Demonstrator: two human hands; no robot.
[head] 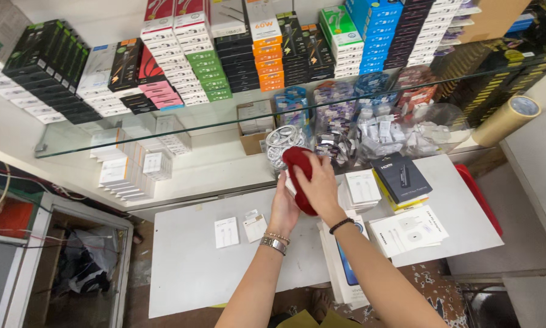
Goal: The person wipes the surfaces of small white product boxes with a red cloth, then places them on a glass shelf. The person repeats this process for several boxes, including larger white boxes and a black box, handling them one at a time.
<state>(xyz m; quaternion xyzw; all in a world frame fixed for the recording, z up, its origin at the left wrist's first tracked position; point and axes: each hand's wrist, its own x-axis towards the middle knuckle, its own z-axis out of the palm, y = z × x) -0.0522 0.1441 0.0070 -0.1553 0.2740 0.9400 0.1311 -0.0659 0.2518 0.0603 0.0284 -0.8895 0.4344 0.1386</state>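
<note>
Fingers of both hands closed on 1 dark red cloth, held above the white desk at its 12 o'clock edge. Right hand covers the cloth's right side; left hand grips beneath. 2 small white packets lie at 9 o'clock of the hands; black box at 3 o'clock.

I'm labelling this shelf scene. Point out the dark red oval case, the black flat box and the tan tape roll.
Dark red oval case [296, 159], head view, upper end.
Black flat box [400, 176], head view, top face.
Tan tape roll [502, 120], head view, outer side.
</note>
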